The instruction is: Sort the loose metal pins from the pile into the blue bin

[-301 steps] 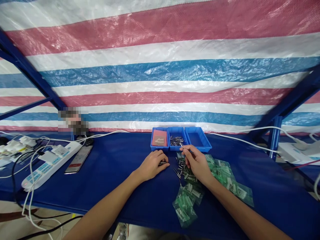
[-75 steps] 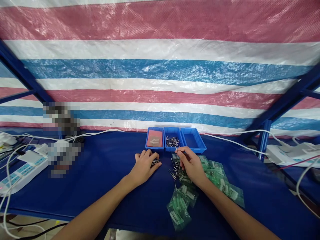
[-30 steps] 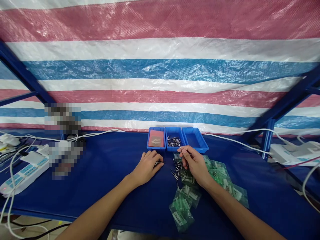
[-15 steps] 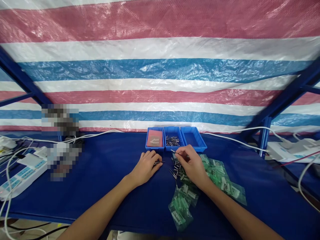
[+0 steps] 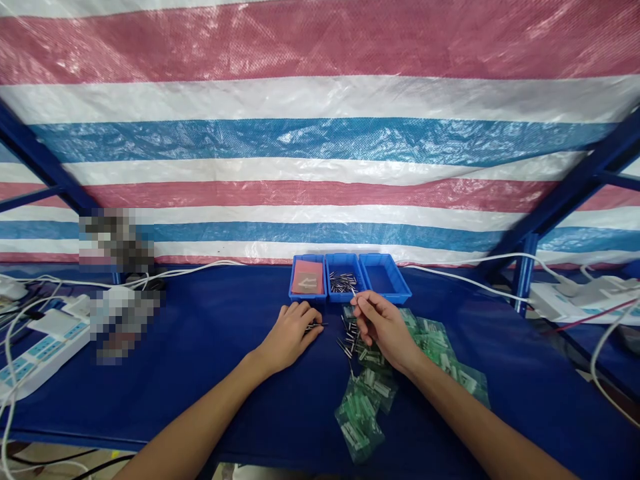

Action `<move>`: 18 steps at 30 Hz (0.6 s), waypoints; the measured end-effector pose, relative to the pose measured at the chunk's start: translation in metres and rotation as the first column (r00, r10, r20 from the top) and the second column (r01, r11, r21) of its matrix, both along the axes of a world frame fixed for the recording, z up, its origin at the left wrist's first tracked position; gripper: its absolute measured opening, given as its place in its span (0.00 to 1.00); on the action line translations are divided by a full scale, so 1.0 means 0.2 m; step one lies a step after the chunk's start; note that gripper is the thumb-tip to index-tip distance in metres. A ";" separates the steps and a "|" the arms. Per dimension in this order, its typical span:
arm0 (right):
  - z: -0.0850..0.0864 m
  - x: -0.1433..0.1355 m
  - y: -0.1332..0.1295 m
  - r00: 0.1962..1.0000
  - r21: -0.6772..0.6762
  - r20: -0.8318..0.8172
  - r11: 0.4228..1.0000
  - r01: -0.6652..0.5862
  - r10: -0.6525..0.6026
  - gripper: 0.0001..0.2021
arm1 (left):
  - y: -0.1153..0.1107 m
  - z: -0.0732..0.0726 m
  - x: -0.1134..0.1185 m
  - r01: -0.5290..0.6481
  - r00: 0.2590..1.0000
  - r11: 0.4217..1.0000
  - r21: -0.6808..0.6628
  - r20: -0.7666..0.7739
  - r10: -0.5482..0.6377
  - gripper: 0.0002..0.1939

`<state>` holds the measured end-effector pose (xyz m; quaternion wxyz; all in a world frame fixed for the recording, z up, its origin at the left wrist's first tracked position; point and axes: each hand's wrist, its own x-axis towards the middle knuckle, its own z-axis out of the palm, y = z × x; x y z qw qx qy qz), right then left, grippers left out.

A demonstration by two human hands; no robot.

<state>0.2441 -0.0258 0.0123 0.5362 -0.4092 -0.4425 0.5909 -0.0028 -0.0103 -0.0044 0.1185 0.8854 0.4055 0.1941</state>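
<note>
On the worktop (image 5: 200, 393), a power strip (image 5: 43, 357) lies by the left edge. My left hand curls (image 5: 291, 337) round dark pins (image 5: 315, 327). Toward the back edge, the middle blue bin (image 5: 343, 298) holds more pins. My right hand (image 5: 357, 299), nearer that bin, pinches one thin pin (image 5: 353, 291), its long axis pointing back and slightly left, overlapping the bin's front rim. Loose pins (image 5: 345, 347) and green packets (image 5: 359, 417) crowd below, toward the front edge.
</note>
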 end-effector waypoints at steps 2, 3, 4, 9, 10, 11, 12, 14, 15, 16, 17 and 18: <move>0.01 0.01 0.00 0.998 -0.022 -0.057 1.000 -0.016 0.015 0.19 | 0.00 0.00 0.00 0.000 1.000 1.000 -0.008 0.000 0.000 0.07; 0.01 0.01 0.00 0.998 -0.021 -0.065 1.000 -0.018 0.017 0.19 | 0.00 0.00 0.00 0.000 1.000 1.000 -0.011 0.000 0.000 0.07; 0.01 0.01 0.01 0.998 -0.012 -0.057 1.000 -0.014 0.013 0.19 | 0.00 0.00 0.00 -0.001 1.000 1.000 -0.012 -0.002 0.001 0.07; -0.04 0.01 0.00 0.980 0.121 0.180 0.991 0.065 -0.086 0.16 | -0.01 0.02 0.00 0.000 1.000 1.000 -0.009 -0.012 0.000 0.06; -0.05 0.01 0.00 0.963 0.158 0.249 0.985 0.070 -0.108 0.15 | -0.01 0.02 0.00 -0.001 1.000 1.000 -0.011 -0.014 0.001 0.06; -0.06 0.01 -0.01 0.940 0.202 0.315 0.977 0.065 -0.128 0.14 | -0.01 0.02 0.01 -0.002 1.000 1.000 -0.014 -0.015 0.002 0.06; -0.06 0.01 -0.02 0.914 0.254 0.377 0.966 0.056 -0.152 0.12 | -0.01 0.02 0.01 -0.003 1.000 1.000 -0.017 -0.015 0.003 0.05; -0.06 0.00 -0.03 0.855 0.364 0.475 0.931 0.023 -0.207 0.10 | -0.01 0.03 0.01 -0.002 1.000 1.000 -0.025 -0.013 0.002 0.05; -0.06 0.00 -0.04 0.828 0.411 0.510 0.912 0.004 -0.234 0.09 | -0.01 0.03 0.01 -0.001 1.000 1.000 -0.027 -0.011 0.001 0.05; -0.05 0.00 -0.04 0.805 0.447 0.536 0.894 -0.015 -0.255 0.09 | -0.01 0.03 0.00 0.000 1.000 1.000 -0.029 -0.009 0.000 0.05; -0.05 0.00 -0.04 0.787 0.472 0.554 0.881 -0.030 -0.271 0.08 | -0.01 0.02 0.00 0.000 1.000 1.000 -0.029 -0.006 0.000 0.05; -0.05 0.00 -0.04 0.776 0.488 0.564 0.872 -0.037 -0.283 0.08 | -0.01 0.02 0.00 -0.001 1.000 1.000 -0.028 -0.004 0.001 0.06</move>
